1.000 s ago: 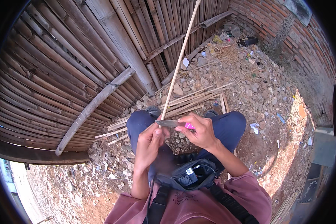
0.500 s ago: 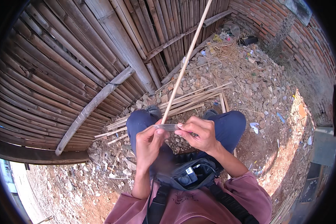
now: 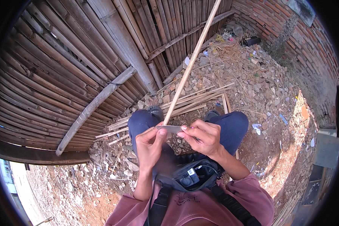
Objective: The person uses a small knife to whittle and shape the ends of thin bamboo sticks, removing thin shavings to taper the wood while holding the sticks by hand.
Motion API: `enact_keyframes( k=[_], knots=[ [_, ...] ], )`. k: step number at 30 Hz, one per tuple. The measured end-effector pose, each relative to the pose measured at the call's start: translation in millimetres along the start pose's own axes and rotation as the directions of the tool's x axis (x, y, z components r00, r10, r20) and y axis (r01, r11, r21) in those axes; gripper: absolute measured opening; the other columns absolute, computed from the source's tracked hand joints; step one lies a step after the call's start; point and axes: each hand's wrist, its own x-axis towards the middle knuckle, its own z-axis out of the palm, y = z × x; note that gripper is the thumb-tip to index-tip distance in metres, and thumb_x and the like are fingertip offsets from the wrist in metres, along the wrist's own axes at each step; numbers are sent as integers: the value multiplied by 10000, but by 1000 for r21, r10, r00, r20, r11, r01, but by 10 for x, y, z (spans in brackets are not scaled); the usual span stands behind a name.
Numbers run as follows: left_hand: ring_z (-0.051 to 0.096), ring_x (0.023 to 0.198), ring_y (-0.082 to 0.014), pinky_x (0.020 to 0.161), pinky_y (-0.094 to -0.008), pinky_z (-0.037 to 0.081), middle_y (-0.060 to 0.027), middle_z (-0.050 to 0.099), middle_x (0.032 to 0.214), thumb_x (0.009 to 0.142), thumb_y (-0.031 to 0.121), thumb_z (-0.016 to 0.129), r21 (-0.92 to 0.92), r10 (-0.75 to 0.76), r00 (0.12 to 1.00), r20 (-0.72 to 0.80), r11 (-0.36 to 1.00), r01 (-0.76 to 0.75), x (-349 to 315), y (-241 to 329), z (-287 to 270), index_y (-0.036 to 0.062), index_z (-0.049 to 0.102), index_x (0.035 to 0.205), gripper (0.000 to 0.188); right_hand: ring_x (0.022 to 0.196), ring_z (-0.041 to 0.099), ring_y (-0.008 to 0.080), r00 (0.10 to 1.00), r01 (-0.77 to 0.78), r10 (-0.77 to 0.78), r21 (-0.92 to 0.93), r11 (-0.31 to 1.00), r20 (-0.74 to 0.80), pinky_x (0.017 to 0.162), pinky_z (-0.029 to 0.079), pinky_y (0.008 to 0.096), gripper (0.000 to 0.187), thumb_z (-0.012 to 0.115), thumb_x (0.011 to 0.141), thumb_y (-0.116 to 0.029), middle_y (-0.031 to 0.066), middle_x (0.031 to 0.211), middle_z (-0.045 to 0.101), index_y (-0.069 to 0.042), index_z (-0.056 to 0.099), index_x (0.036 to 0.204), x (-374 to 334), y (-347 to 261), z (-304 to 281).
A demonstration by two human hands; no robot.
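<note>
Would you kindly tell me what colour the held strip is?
The strip is pale tan; it shows best in the head view.

Attire, pink and navy.
A dusty-pink shirt [image 3: 250, 192], dark-printed at the chest, is worn with navy trousers [image 3: 231, 128] and dark shoes [image 3: 155, 111]; an open charcoal pouch [image 3: 167, 182] is fitted with broad black webbing straps [image 3: 235, 207].

The long, thin, pale stick [image 3: 192, 61] slanted up and rightward. The knife [image 3: 170, 129], its handle mostly hidden, had its grey blade crosswise at the stick's lower end.
</note>
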Motion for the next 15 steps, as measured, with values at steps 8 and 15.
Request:
enact_keyframes(
  k=[8, 15],
  knots=[
    [600, 798, -54, 721, -219, 496, -2, 708, 946, 1047, 141, 723, -12, 6, 997, -79, 1000, -7, -3, 64, 43, -55, 750, 1269, 297, 519, 595, 145, 1000, -2, 2, -41, 999, -11, 460, 458, 304, 193, 927, 807, -245, -19, 703, 635, -151, 830, 945, 1, -13, -21],
    [534, 648, -43, 523, -200, 405, -50, 690, 940, 1093, 323, 645, -65, 37, 999, 33, 997, -35, -1, 53, 0, -1, 661, 1428, 467, 512, 603, 142, 999, -47, 46, 12, 999, 25, 460, 459, 310, 158, 915, 825, -229, -17, 702, 639, -144, 826, 924, -39, -11, -10]
  ],
)
